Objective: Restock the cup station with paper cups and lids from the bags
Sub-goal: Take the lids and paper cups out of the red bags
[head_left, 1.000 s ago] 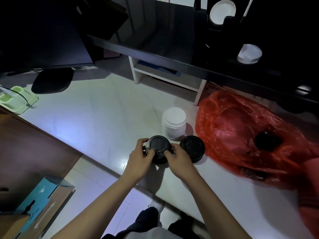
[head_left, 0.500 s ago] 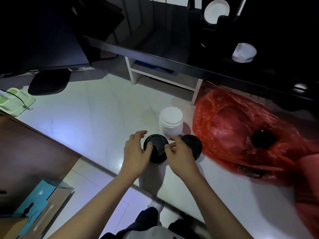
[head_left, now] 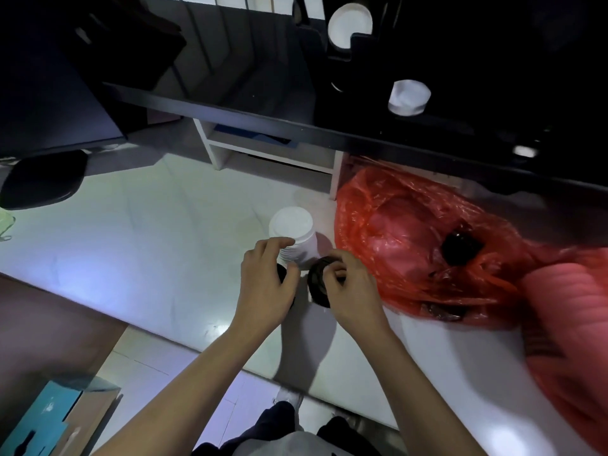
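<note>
- Since the earlier frames your hands are parting: your left hand [head_left: 266, 284] is sliding over the left black lid stack [head_left: 281, 271] toward the white cups, while your right hand [head_left: 348, 287] is shifting onto the right black lid stack [head_left: 318, 284].
- Stretching pale and glossy under everything, the desk [head_left: 148, 245] is carrying the red bag [head_left: 411, 245] just right of the stacks.
- Standing upside down, the white cup stack [head_left: 292, 230] is touching your left fingers [head_left: 279, 242], which are lying loosely bent, gripping nothing.
- Your right fingers [head_left: 335, 269] are pinching the nearer lid stack's rim, which is tilting toward you.
</note>
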Available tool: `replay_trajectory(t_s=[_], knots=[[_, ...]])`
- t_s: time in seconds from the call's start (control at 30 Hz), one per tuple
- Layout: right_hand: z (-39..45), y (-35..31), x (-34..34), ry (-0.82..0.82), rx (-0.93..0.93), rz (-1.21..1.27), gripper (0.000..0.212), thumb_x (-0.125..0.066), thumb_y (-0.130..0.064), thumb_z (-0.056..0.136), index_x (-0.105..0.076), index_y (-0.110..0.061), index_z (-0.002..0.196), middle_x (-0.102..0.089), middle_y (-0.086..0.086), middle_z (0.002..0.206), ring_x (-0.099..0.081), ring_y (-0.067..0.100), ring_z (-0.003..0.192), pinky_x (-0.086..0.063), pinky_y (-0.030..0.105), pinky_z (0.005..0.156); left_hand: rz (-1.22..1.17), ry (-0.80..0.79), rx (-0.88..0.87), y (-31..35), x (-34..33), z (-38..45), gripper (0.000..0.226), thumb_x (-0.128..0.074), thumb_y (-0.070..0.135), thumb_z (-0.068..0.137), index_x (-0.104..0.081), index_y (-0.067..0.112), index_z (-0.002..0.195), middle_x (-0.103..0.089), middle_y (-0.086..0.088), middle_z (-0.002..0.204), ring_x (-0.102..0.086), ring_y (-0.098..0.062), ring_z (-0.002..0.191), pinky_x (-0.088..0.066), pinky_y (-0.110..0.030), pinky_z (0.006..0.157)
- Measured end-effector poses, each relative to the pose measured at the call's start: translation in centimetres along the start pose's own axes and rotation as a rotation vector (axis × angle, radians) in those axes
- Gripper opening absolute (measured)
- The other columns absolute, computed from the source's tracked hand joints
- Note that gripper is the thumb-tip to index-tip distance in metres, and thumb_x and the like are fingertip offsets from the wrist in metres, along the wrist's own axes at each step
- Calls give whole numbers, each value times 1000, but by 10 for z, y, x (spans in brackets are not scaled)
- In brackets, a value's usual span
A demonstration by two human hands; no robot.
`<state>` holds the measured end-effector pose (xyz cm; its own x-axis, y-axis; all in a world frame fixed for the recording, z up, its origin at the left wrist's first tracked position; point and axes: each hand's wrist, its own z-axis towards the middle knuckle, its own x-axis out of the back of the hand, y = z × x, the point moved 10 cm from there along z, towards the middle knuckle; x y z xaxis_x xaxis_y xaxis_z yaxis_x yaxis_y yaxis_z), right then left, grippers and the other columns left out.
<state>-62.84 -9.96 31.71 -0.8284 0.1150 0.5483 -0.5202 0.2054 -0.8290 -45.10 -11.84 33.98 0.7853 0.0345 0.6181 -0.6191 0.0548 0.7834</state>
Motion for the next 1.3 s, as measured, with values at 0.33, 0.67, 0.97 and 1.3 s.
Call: replay_trajectory(t_s=[0.33,0.67,0.97,1.3], knots=[[-9,37,67,188,-19,-58,32,-55,-14,100,-63,-17,130,-65,0,119,-62,17,107,-51,36,93,37,-199,-188,51,-66,4,25,-55,22,93,-62,23,118,-59,10,115,-47,-15,108,-42,-39,98],[-22,82,121,294,-38,-631,48,-38,-26,87,-67,-15,124,-71,4,117,-64,33,103,-49,45,90,56,-426,-349,96,-136,-7,30,-50,27,90,-64,24,117,-64,10,115,-54,-17,108,-44,-40,97],[-38,130,150,249,-226,-872,40,-54,-35,85,-71,-21,119,-73,1,98,-62,34,91,-33,45,81,190,-680,-479,109,-198,-31,44,-52,22,100,-48,26,144,-53,7,144,-48,-19,125,-37,-37,108],[-54,148,162,310,-297,-687,19,-63,-29,93,-74,-19,106,-66,5,117,-60,33,105,-40,50,94,367,-773,-437,99,-232,-40,39,-36,36,108,-46,21,143,-59,-1,137,-46,-26,123,-34,-42,106]])
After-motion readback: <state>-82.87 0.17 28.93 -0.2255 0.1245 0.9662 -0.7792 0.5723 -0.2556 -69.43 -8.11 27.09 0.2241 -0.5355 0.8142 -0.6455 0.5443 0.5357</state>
